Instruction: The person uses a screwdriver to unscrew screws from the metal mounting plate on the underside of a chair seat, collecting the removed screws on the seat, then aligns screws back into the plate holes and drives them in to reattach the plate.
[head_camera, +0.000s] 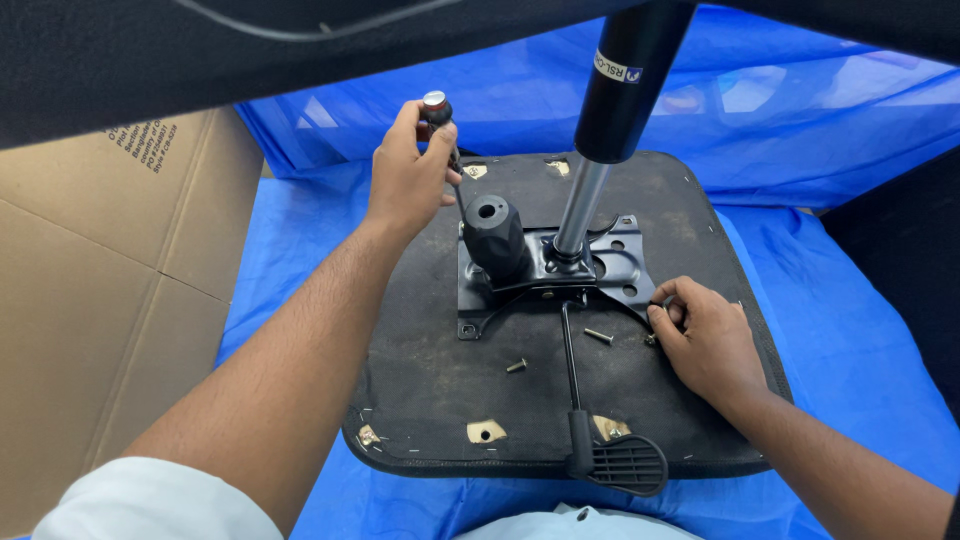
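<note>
Left hand (408, 178) pinches screwdriver (441, 128), right hand (700, 340) pinches a bolt at the plate (560, 275); loose bolts (598, 336) nearby could roll off the seat (440, 380).

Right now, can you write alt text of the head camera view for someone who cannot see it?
A person's left hand holds a screwdriver above an upturned black chair seat, while the right hand touches the metal mounting plate at its edge. Two loose screws lie on the seat, over blue plastic sheeting.
</note>
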